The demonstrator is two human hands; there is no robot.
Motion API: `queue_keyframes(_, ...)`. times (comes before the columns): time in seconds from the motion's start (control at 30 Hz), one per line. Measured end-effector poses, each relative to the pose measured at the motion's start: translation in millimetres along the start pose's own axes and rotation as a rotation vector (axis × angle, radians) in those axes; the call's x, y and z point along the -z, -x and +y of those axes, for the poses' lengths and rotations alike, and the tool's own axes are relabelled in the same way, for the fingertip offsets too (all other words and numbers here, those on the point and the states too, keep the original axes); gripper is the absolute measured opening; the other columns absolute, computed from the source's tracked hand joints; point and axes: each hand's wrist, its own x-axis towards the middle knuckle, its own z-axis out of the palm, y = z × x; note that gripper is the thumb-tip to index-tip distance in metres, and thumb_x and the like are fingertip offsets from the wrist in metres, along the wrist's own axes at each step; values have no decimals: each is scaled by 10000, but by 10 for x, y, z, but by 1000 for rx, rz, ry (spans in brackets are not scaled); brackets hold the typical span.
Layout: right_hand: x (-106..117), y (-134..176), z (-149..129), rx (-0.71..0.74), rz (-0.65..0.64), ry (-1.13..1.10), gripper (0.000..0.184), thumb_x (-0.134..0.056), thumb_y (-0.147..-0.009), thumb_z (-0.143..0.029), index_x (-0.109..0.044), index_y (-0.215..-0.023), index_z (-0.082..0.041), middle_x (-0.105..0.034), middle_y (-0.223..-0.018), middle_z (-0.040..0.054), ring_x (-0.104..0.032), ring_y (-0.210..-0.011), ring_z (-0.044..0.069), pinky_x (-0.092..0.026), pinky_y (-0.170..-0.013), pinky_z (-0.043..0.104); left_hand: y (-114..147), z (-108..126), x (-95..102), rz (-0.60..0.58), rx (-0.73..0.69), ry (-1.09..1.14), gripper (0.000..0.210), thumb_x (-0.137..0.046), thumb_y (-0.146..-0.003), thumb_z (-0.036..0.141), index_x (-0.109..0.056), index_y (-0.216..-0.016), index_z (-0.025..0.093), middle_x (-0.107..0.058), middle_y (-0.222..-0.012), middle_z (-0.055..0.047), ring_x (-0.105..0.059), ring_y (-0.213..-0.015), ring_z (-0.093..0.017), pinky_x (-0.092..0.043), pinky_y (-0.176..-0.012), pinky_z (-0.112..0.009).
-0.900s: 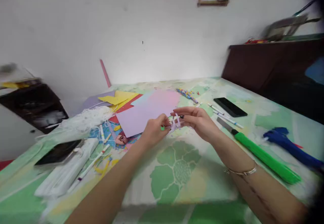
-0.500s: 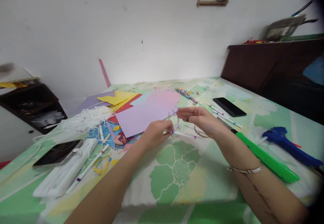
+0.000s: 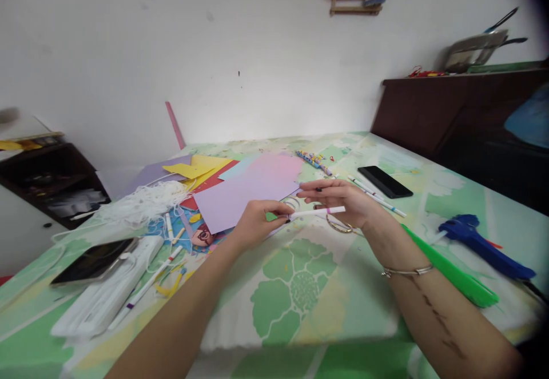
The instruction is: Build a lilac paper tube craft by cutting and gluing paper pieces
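A slim white marker pen (image 3: 317, 212) with a pink band is pinched near its left end between the thumb and fingers of my left hand (image 3: 257, 222). It points right, nearly level above the table, its far end close to my right palm. Just to the right, my right hand (image 3: 349, 200) has its fingers stretched out to the left, holding nothing that I can see. Behind my fingers lies a lilac paper sheet (image 3: 231, 202), and thin curled lilac paper strips (image 3: 293, 200) show between the two hands. A gold bangle (image 3: 338, 228) lies beneath my right hand.
On the right are a green cutter (image 3: 458, 270), a blue glue gun (image 3: 489, 247), a black phone (image 3: 385, 181) and more white markers (image 3: 388, 206). At left sit tangled white yarn (image 3: 141, 204), another phone (image 3: 94, 260) and a white power strip (image 3: 107, 293).
My left hand has lifted the marker's right end off the table, so it now points nearly level. My right hand's fingers have spread and bent a little.
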Motion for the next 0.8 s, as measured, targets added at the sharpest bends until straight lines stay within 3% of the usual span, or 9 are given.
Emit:
queue_keyframes(0.1,7,-51,101,54,23,127,362,-628,-645,-135,-684,-1001,-165,-672,-1058,90,-610,-950,205,-478,-781,304,-6,14,1,-13,85,113,129,-640,-738,196,-707,-843,161,-722,-849,-39,-650,-782,-156,-498,-750,-252)
queue_keyframes(0.23,-114,-75,189,37,-121,295,341,-639,-666,-143,-677,-1005,-168,-689,-973,56,-606,-882,172,-457,-782,294,-10,-6,3,19,215,320,163,-671,-713,235,-686,-840,134,-702,-843,-55,-647,-782,-157,-507,-756,-268)
queue_keyframes(0.3,-170,-69,185,29,-201,326,279,-628,-711,-174,-677,-985,-161,-696,-855,39,-598,-770,137,-446,-697,256,-13,-25,7,28,253,411,182,-688,-693,233,-680,-841,129,-696,-835,-52,-647,-772,-152,-512,-759,-274)
queue_keyframes(0.37,-204,-62,165,27,-201,359,214,-611,-747,-204,-682,-940,-145,-678,-731,26,-562,-653,107,-411,-602,225,-16,-45,13,41,266,464,199,-706,-673,234,-679,-839,128,-693,-829,-47,-647,-765,-148,-515,-764,-277)
queue_keyframes(0.6,-297,-14,90,40,-123,461,156,-600,-769,-253,-694,-790,-131,-665,-640,34,-487,-532,84,-334,-496,215,-29,-72,18,115,271,376,241,-713,-669,269,-687,-851,113,-701,-820,-82,-646,-749,-165,-526,-749,-302)
queue_keyframes(0.8,-338,13,70,66,-97,316,233,-605,-772,-275,-697,-937,-139,-629,-575,14,-393,-450,64,-276,-428,210,-25,-86,2,123,227,258,224,-719,-664,280,-684,-810,114,-704,-793,-76,-652,-728,-168,-533,-710,-292)
